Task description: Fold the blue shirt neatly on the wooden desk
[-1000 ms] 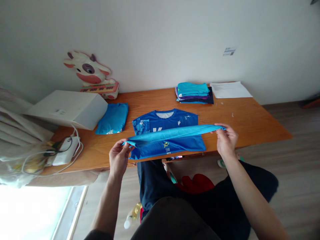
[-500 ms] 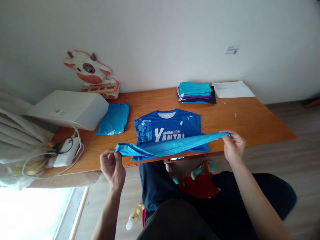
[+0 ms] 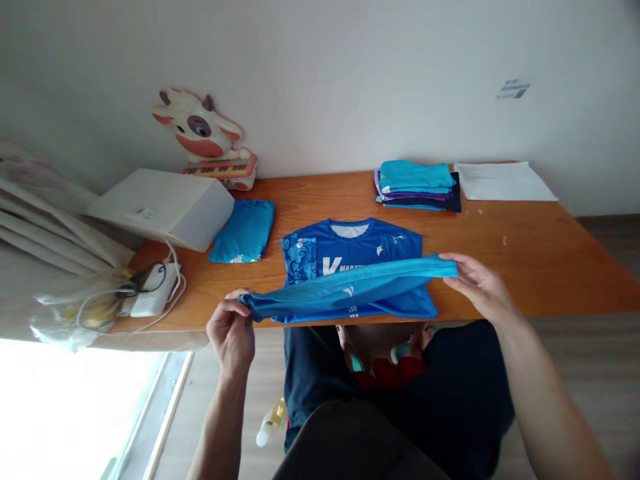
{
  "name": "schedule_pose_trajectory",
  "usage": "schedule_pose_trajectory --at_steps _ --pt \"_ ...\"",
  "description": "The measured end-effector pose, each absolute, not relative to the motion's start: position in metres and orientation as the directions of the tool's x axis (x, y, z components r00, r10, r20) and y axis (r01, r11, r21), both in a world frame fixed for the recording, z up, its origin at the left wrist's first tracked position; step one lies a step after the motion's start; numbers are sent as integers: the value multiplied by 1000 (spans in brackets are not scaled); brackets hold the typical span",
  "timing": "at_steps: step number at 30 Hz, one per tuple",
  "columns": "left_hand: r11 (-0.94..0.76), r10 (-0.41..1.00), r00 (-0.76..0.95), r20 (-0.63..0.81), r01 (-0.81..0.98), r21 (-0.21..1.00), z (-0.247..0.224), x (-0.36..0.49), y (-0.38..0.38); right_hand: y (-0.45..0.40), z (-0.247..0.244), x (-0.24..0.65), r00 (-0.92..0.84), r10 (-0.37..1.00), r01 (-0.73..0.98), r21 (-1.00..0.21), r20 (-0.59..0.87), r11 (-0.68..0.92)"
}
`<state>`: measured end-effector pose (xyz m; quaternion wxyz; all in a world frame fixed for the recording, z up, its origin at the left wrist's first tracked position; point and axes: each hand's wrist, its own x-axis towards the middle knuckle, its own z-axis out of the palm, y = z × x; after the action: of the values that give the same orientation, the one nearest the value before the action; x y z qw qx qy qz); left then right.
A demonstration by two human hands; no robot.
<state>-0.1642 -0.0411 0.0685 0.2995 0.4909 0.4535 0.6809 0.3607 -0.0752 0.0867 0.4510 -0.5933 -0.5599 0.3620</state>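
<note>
A light blue cloth (image 3: pixel 320 287) is stretched in a long narrow band over the front of a darker blue shirt (image 3: pixel 350 233) with white lettering. My left hand (image 3: pixel 233 328) pinches the band's left end near the table's front edge. At the other end, my right hand (image 3: pixel 477 283) holds the cloth between thumb and fingers, slightly higher. The shirt lies on the wooden table, its left sleeve folded inward, and the band hides part of its lettering.
Left of the shirt lies a folded blue garment (image 3: pixel 243 231) beside a white box (image 3: pixel 165 203). Behind are a cow toy (image 3: pixel 210 137), a folded clothes stack (image 3: pixel 417 185) and papers (image 3: pixel 505 181). A power strip (image 3: pixel 156 290) sits front left.
The view has shifted, so the table items appear farther right. The cloth band has turned, and a small white mark now shows on it. Both hands keep their hold.
</note>
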Motion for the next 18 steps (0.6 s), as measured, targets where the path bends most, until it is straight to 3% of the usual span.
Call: schedule_pose_trajectory --at_steps 3,6,13,18 --pt "-406 832 -351 429 142 903 68 -164 -39 -61 91 357 78 993 333 -941 87 57" --pt "-308 854 -377 359 189 932 71 -164 -36 -50 92 349 20 996 346 -935 93 80" --pt "-348 819 -384 426 257 902 79 -160 -45 -60 75 342 315 886 359 -907 340 220" --pt "-379 826 -392 405 145 914 64 -153 -75 -115 83 347 165 902 401 -863 398 307"
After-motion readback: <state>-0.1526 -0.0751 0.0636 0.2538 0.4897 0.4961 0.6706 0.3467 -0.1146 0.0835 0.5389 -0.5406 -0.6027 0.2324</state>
